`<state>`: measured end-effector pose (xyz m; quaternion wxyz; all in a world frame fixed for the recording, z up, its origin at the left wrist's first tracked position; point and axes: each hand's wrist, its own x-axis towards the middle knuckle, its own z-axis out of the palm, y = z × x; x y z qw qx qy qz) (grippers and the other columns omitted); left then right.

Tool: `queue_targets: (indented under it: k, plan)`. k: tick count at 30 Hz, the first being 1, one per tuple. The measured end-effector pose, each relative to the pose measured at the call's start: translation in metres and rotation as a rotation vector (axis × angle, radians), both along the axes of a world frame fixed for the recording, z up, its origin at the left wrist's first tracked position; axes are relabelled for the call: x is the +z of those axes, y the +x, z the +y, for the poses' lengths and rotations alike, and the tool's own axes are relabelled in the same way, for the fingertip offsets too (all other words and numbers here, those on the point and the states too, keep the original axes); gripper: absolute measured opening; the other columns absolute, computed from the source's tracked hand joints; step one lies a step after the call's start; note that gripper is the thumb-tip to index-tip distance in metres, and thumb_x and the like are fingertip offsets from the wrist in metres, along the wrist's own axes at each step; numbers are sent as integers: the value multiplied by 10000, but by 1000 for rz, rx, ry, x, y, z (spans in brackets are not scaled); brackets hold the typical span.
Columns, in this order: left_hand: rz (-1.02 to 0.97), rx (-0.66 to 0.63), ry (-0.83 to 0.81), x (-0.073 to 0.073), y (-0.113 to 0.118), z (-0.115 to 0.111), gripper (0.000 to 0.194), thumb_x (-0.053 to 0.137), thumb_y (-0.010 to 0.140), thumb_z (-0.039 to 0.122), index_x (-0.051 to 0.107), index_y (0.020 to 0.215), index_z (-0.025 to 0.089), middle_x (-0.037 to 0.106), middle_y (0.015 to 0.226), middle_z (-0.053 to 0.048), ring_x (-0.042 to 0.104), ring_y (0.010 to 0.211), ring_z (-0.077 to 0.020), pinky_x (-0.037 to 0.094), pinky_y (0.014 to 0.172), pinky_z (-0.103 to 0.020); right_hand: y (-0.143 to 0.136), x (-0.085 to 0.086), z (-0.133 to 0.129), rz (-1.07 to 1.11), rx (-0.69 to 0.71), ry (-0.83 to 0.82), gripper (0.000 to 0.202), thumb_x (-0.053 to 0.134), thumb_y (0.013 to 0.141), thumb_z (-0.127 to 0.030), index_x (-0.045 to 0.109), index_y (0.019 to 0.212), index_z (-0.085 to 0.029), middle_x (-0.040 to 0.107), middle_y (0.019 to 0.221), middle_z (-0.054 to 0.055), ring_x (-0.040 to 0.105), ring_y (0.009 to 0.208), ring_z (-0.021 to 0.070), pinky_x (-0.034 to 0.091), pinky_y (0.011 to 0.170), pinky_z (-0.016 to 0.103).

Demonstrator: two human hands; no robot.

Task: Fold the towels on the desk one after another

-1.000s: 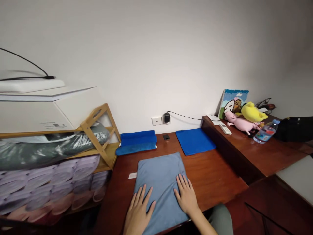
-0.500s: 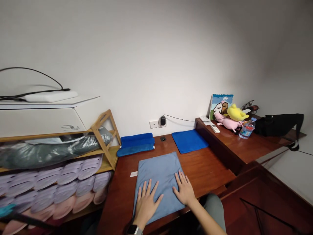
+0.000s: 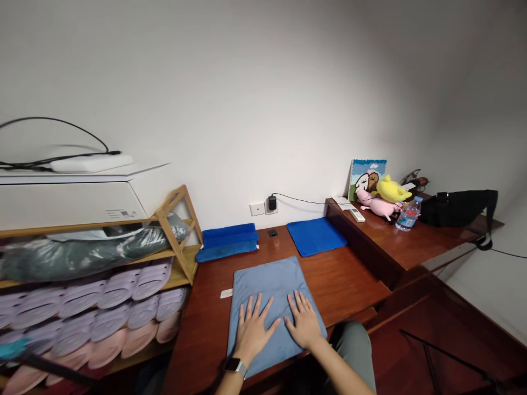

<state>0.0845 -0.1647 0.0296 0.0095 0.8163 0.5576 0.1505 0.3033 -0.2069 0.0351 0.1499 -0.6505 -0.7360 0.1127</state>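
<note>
A grey-blue cloth [image 3: 269, 280] lies spread on the brown wooden desk [image 3: 206, 312], with a white tag sticking out at its left edge. My left hand [image 3: 253, 331], with a watch on the wrist, rests flat on the cloth's lower left part, fingers spread. On the lower right part lies my right hand [image 3: 304, 321], palm down with its fingers apart. Neither hand holds anything. Behind the cloth, folded blue cloths [image 3: 229, 241] are at the back left and a flat blue cloth [image 3: 316, 236] is at the back right.
On the left stands a wooden rack [image 3: 181, 233] with purple and pink slippers and a white box [image 3: 74, 203]. The raised desk part at right holds plush toys [image 3: 381, 207], a remote [image 3: 357, 214], a bottle [image 3: 409, 214] and a black bag [image 3: 453, 208]. A charger [image 3: 272, 203] is plugged in.
My left hand has moved slightly up and to the right on the cloth, and my right hand slightly left, closer to it. The view has shifted a little.
</note>
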Motion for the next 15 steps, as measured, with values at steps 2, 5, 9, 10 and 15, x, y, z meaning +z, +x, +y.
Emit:
queue_targets:
  k: [2,5,9,10,15]
  plan:
    - [-10,-8,13,-3,-7,-2,736,524,923,755,481,1571,408,420,1714,-88,311,1595,-436,210,1271,-708,6,-3,-2,3,-34,-9,769,455,1035,-602,301,1694,-239,189,1766,77,229,1626,292,234,1307,453]
    - [-16,-1,42,-1,-5,-3,623,475,994,646,506,1561,390,462,1690,-83,349,1583,-408,237,1274,-685,2,7,1,-15,-76,-2,753,478,1015,-590,411,1656,-200,321,1729,125,338,1579,345,277,1279,492]
    - [1,-11,67,5,12,4,533,417,1047,431,516,1564,351,491,1671,-80,401,1566,-347,278,1283,-614,-21,23,18,3,-37,45,639,409,1060,-518,487,1615,-211,439,1678,98,363,1566,304,233,1297,470]
    - [8,-13,58,5,15,7,535,428,1041,423,516,1563,353,490,1672,-78,406,1563,-346,284,1282,-609,-24,25,23,12,-19,42,625,377,1077,-515,474,1622,-224,424,1688,82,341,1579,284,212,1306,462]
    - [19,79,3,2,-1,30,635,498,993,610,508,1568,341,452,1690,-111,380,1571,-396,279,1275,-633,-11,16,44,0,3,4,603,319,1107,-565,376,1661,-335,266,1755,33,225,1628,251,163,1320,476]
